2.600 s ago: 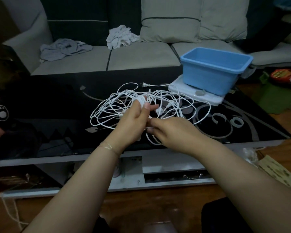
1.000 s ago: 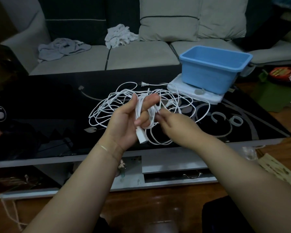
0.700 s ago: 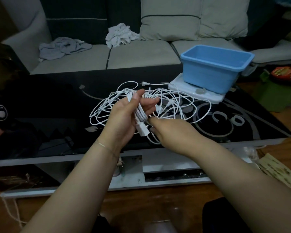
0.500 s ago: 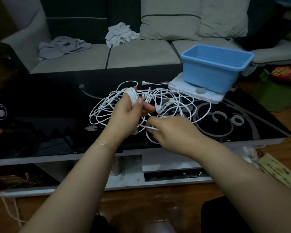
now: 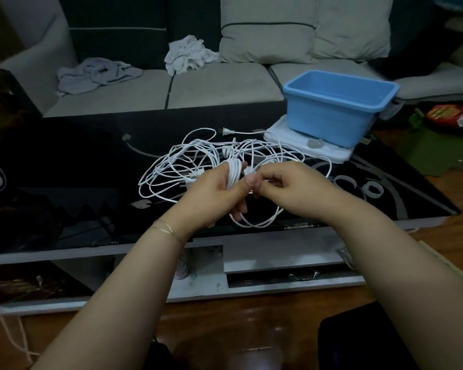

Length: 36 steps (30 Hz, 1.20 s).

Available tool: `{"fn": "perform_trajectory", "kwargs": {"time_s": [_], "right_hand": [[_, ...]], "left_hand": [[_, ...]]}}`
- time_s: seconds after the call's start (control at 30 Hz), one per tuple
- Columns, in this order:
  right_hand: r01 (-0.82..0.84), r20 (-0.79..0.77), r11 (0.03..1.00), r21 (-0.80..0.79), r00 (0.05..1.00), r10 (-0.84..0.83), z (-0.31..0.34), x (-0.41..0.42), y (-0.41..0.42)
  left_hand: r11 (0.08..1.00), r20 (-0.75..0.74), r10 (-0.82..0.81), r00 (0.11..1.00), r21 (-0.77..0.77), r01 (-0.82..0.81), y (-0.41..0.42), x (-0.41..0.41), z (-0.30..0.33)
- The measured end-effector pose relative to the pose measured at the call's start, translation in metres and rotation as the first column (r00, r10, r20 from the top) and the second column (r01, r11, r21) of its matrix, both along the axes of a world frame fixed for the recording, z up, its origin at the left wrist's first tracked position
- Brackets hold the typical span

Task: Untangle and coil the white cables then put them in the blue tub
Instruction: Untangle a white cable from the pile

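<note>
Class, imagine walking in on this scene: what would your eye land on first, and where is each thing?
First, the two hands mid-table: the left hand holds a coiled bundle of white cable, while the right hand pinches a strand beside it. Behind them a tangle of white cables sprawls over the black glass table. At far right stands the blue tub.

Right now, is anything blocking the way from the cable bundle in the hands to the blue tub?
Nothing visible does. The left hand holds the coiled cable; the blue tub sits open-topped beyond, to the right. Only loose tangled cables lie on the table between.
</note>
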State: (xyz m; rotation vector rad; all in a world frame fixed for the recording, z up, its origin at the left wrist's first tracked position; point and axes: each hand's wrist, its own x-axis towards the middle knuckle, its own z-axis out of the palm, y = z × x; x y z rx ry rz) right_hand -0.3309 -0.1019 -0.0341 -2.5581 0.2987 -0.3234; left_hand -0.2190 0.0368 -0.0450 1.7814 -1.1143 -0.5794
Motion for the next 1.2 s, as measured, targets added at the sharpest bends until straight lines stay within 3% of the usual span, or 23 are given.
{"fn": "perform_trajectory", "kwargs": {"time_s": [0.1,0.27,0.43,0.53,0.7,0.97,1.03,1.2], "right_hand": [[0.021,0.078,0.988,-0.154,0.997,-0.009,-0.003,0.001,-0.001],[0.069,0.217,0.961,-0.268,0.976,-0.01,-0.004,0.005,0.0],[0.105,0.218,0.987,-0.12,0.973,-0.077,-0.005,0.004,-0.011],[0.142,0.189,0.987,-0.069,0.974,-0.127,-0.007,0.004,-0.016],[0.198,0.104,0.972,-0.125,0.977,-0.186,-0.009,0.006,-0.019],[0.024,-0.023,0.955,-0.295,0.999,-0.032,-0.023,0.016,0.011],[-0.013,-0.065,0.943,-0.332,0.998,-0.009,-0.023,0.017,0.014],[-0.059,-0.065,0.912,-0.407,0.997,0.035,-0.021,0.017,0.022]], "left_hand": [[0.999,-0.05,-0.038,0.998,0.028,0.04,-0.001,0.003,-0.001],[0.969,0.065,-0.154,0.986,0.202,0.138,0.002,-0.001,-0.002],[0.966,-0.179,-0.235,0.955,0.065,0.25,0.004,-0.002,-0.002],[0.959,-0.337,-0.285,0.897,-0.104,0.265,0.004,-0.002,-0.003],[0.932,-0.6,-0.32,0.733,-0.339,0.13,-0.001,0.0,-0.001],[0.891,-0.775,-0.273,0.57,-0.427,-0.154,0.0,-0.001,0.002],[0.885,-0.78,-0.244,0.576,-0.422,-0.197,0.001,-0.001,0.003],[0.878,-0.702,-0.137,0.699,-0.413,-0.243,0.002,-0.004,0.004]]}}
